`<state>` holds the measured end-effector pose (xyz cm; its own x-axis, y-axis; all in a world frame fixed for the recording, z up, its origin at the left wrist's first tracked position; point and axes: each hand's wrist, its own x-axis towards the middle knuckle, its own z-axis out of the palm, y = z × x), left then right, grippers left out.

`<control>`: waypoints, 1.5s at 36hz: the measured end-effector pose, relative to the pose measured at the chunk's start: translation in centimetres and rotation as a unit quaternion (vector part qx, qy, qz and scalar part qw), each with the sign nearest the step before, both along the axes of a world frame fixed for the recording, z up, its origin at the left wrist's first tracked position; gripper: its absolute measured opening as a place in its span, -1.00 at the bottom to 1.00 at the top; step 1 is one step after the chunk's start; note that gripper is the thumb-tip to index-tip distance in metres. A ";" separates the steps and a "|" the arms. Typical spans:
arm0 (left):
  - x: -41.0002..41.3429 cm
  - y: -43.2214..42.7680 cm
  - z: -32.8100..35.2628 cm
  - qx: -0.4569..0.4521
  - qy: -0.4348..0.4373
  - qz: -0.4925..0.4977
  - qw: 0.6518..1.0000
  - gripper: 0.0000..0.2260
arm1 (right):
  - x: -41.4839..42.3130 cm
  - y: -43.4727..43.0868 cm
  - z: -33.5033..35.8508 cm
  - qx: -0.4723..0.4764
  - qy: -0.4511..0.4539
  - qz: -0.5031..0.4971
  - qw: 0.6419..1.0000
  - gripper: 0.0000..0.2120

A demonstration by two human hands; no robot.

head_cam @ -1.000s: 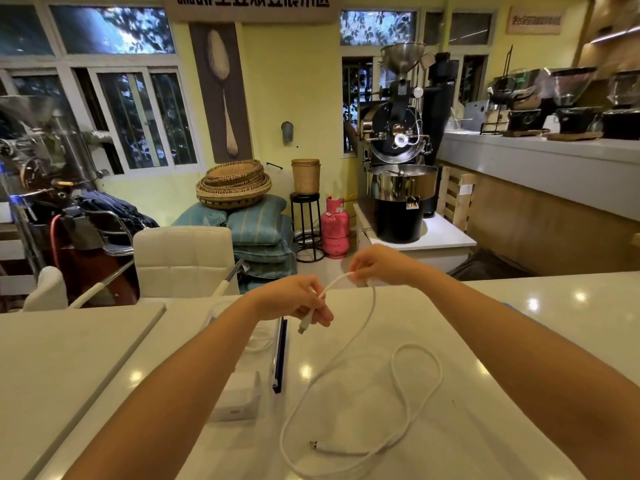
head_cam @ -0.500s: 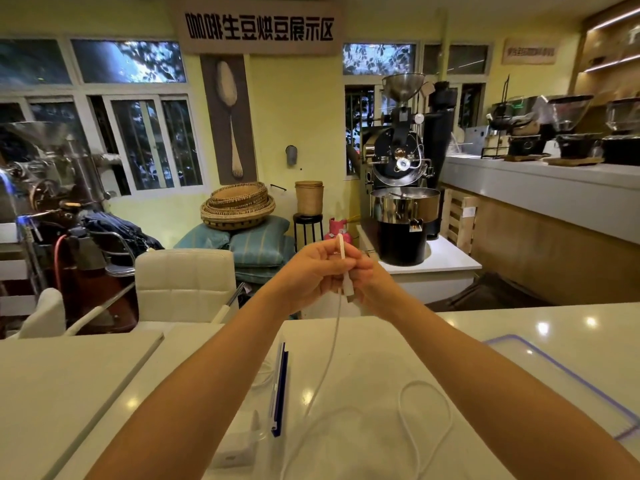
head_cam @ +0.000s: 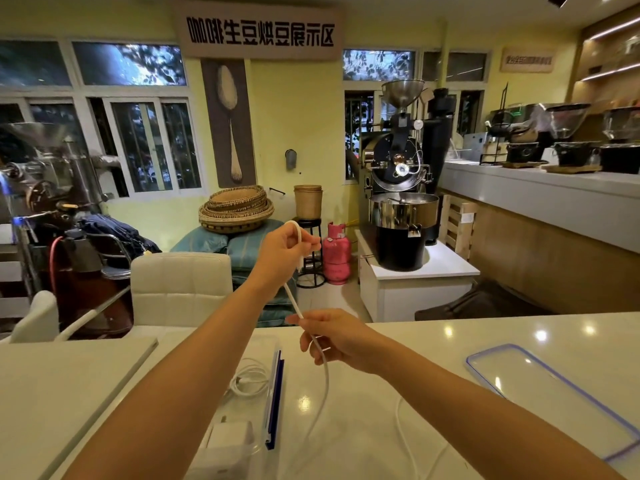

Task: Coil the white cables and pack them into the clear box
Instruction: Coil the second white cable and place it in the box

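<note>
White cable [head_cam: 293, 302]: stretched between both hands, above the clear box [head_cam: 275, 393], tail trailing right of it. Left hand [head_cam: 284, 252] pinches it near one end; right hand [head_cam: 334, 337] curls round the run. Best: feed equal loops, slack untwisted.

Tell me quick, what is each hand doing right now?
Left hand: closed, pinching the white cable.
Right hand: closed on the same cable, lower down.

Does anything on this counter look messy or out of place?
Nothing looks spilled or broken. The cable is uncoiled: the left hand and right hand hold it taut, and the rest trails loose over the counter. The lid lies apart from the box.
</note>
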<state>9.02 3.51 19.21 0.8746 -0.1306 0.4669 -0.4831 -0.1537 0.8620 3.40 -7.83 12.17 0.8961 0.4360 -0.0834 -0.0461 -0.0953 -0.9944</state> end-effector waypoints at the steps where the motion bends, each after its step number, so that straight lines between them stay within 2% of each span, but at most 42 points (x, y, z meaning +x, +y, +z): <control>1: 0.2 0.2 -0.2 0.021 -0.010 0.020 1.000 -0.78 | -0.1 -0.1 0.2 -0.014 -0.006 0.005 1.000 -0.80; 4: 0.5 0.8 -0.7 0.070 -0.035 0.050 0.996 -0.89 | -0.3 -0.6 1.1 -0.053 -0.032 0.020 0.998 -0.83; 8: 0.6 1.3 -1.7 0.114 -0.027 0.048 0.992 -0.90 | -0.5 -1.1 2.7 -0.084 -0.069 0.028 0.994 -0.92; 13: 0.3 1.2 -2.6 0.134 -0.007 0.025 0.991 -0.87 | -0.3 -1.7 4.4 -0.106 -0.114 0.021 0.988 -0.85; 16: 0.0 1.0 -3.0 0.136 -0.003 0.008 0.991 -0.93 | 0.1 -2.1 5.2 -0.098 -0.133 -0.013 0.986 -0.81; 22: -1.1 0.1 -3.2 0.058 0.037 -0.047 0.997 -0.79 | 0.6 -2.8 6.8 -0.111 -0.178 -0.055 0.976 -0.83; 24: -1.6 -0.3 -3.2 0.021 0.068 -0.058 0.996 -0.83 | 0.9 -3.2 7.3 -0.113 -0.197 -0.076 0.971 -0.81; 26: -1.8 -0.6 -3.3 -0.014 0.103 -0.080 0.991 -0.88 | 1.3 -3.5 7.7 -0.113 -0.218 -0.097 0.965 -0.79; 31: -2.8 -1.5 -3.1 -0.098 0.150 -0.133 0.975 -0.76 | 2.2 -4.0 8.4 -0.098 -0.246 -0.125 0.956 -0.78; 40: -3.5 -2.3 -2.9 -0.183 0.195 -0.197 0.943 -0.65 | 3.6 -4.4 8.2 -0.023 -0.186 -0.132 0.973 -0.78; 44: -3.6 -2.3 -2.7 -0.187 0.186 -0.223 0.938 -0.62 | 4.7 -4.5 7.2 0.015 -0.140 -0.132 0.981 -0.77; 48: -3.8 -2.4 -2.5 -0.169 0.164 -0.242 0.941 -0.71 | 5.2 -4.2 6.1 0.075 -0.090 -0.105 0.987 -0.77; 52: -3.6 -2.4 -2.2 -0.148 0.150 -0.229 0.950 -0.82 | 5.5 -3.2 4.6 0.187 -0.006 -0.079 0.979 -0.68; 54: -3.6 -2.6 -2.1 -0.141 0.137 -0.201 0.960 -0.84 | 5.5 -2.4 3.6 0.193 -0.016 -0.097 0.976 -0.66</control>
<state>5.42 0.89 17.14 0.8752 -0.3855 0.2921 -0.2030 0.2554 0.9453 8.87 -10.28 15.78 0.9645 0.2508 0.0829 0.0056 0.2944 -0.9557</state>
